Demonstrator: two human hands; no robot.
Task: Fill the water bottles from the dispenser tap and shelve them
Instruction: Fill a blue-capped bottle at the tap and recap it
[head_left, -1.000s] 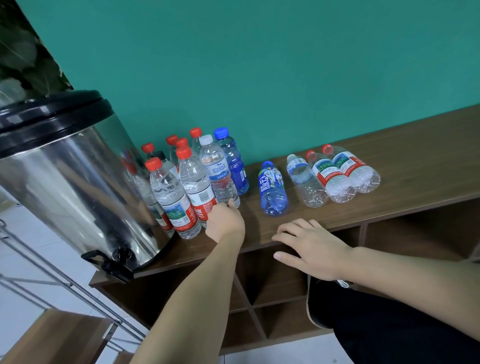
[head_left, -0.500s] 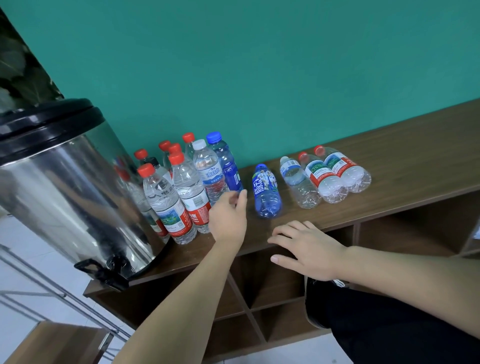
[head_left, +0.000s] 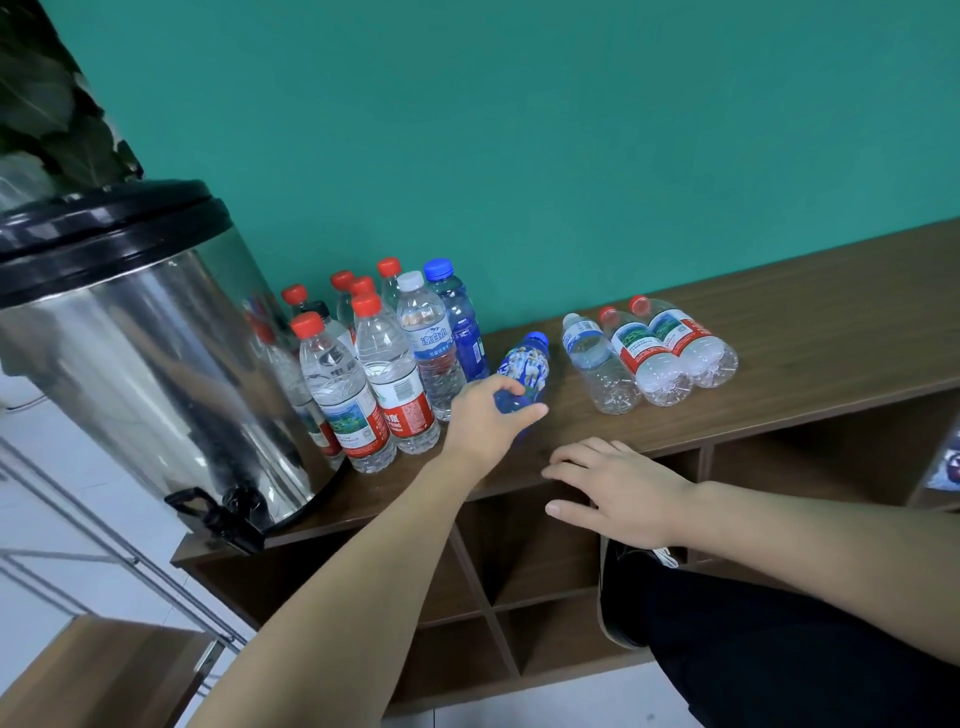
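Fingers (head_left: 511, 387) of left hand (head_left: 480, 421) curl around the lying blue bottle (head_left: 524, 370), ready for lifting; right hand (head_left: 618, 488) rests flat, bracing on the shelf top (head_left: 831, 332).

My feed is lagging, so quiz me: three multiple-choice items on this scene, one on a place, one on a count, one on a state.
1. Where does the tap sit?
A. on the drum, near its base
B. on the wall
C. in a cubby

2. How many bottles lie on their sides on the top?
A. two
B. four
C. seven

3. What is the left hand doing?
A. hanging idle
B. closing round the blue bottle
C. turning the tap

Answers:
1 A, the black tap juts from the foot of the steel drum.
2 B, three clear bottles plus the blue bottle lie flat.
3 B, the left hand curls over that bottle's base; the right hand rests flat on the shelf edge.
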